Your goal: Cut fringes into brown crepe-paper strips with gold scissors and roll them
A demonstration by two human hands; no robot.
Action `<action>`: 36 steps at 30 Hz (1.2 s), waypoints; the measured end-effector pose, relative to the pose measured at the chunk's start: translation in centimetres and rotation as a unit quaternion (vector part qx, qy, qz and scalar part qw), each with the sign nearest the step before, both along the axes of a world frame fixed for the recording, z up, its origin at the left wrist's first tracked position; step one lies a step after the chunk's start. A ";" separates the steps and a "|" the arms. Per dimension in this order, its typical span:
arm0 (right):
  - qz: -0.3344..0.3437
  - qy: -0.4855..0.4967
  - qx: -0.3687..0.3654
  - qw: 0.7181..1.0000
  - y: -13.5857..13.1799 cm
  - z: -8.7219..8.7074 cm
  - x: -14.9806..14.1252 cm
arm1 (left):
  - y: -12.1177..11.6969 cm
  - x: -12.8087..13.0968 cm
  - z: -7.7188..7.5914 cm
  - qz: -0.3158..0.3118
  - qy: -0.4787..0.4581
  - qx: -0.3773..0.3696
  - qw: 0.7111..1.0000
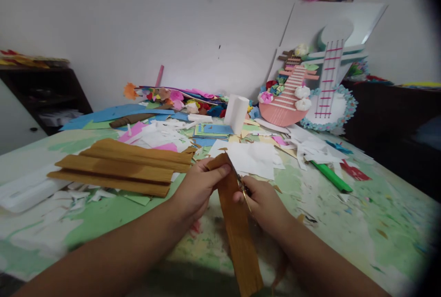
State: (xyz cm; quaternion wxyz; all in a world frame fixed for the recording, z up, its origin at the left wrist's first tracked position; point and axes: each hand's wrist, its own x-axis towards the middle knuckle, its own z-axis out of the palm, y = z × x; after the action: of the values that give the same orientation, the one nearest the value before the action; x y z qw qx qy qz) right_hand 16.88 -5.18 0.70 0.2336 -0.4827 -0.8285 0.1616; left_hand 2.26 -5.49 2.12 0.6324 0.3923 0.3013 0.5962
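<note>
Head view: Brown strip (pixel 237 232) held over worktable (pixel 347 246), ctr. Upper end pinched betw. thumb & fingers of L hand (pixel 196 189). Long axis runs from that grip back twd wearer, slightly R; most of length lies below grip. R hand (pixel 267 205) grasps scissors (pixel 240 181), blades alongside strip's R edge, nr L thumb; blade/paper contact: cannot tell. L hand nearer upper end. Folded brown sheets (pixel 117 168) lie L of L hand.

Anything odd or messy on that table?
Mostly clutter: white paper scraps lie loosely heaped beyond the folded brown paper, and the red piece beside the green roll looks ragged.
</note>
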 end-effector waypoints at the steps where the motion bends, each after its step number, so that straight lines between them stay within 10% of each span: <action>1: -0.003 0.001 0.001 1.000 0.0 0.0 0.0 | 0.0 0.0 0.0 0.003 -0.002 -0.006 1.000; 16: -0.002 0.141 -0.038 0.989 0.7 -0.7 0.2 | 0.3 0.1 -0.3 0.034 0.009 -0.085 0.996; 26: 0.014 0.327 -0.095 0.940 0.9 -0.7 -0.2 | 0.7 0.8 -1.6 -0.127 0.061 -0.078 0.987; 36: 0.034 0.164 -0.060 0.984 1.2 -0.5 0.1 | 0.3 1.2 -1.1 -0.220 0.028 -0.039 0.974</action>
State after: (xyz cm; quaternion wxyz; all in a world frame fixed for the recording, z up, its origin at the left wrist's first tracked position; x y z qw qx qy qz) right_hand 16.99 -3.95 0.16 0.3314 -0.4346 -0.7836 0.2953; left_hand 3.47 -5.19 0.98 0.7540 0.4410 0.2481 0.4189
